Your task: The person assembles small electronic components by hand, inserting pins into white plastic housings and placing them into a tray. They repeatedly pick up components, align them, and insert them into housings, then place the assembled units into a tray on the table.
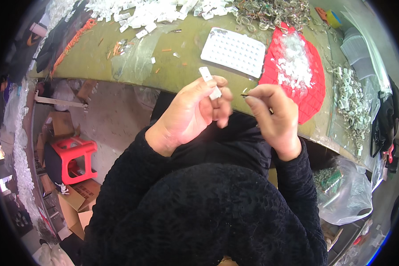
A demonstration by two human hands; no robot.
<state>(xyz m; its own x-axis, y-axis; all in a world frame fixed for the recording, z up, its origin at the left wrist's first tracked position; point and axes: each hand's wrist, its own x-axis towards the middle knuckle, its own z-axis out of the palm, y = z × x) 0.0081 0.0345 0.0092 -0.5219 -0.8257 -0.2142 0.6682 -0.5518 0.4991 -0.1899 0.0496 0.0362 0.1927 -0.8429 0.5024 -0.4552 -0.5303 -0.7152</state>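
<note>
Head: white strip (pixel 205 74) points up, leaning left.

The one view, a wide fisheye worn on the head, looks steeply down from above the person's torso (pixel 217 213), which fills six o'clock at close range. The hands (pixel 184 111) show near the middle; the desk (pixel 190 42) curves across from ten to four o'clock, just beyond. Toward the dark rim edges bend, and nine o'clock seems too stretched to read surely.
</note>
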